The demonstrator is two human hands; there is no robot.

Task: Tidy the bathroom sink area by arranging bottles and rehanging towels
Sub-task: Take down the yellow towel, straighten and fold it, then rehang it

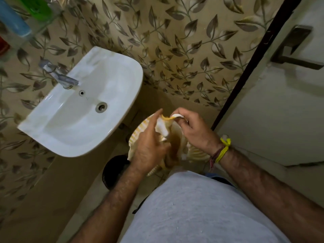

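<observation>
A white and yellow striped towel (162,128) hangs bunched in front of my body, to the right of the white sink (112,88). My left hand (149,148) holds the towel's middle, fingers curled round the cloth. My right hand (192,130) pinches a top corner of the towel between thumb and fingers. On a glass shelf at the top left stand a blue bottle (12,20) and a green bottle (37,7), both blurred and partly cut off.
A metal tap (61,76) sits at the sink's back rim. A dark round bin (114,170) stands on the floor below the sink. To the right is a white door (273,106) with a dark handle (294,48). Leaf-patterned tiles cover the wall.
</observation>
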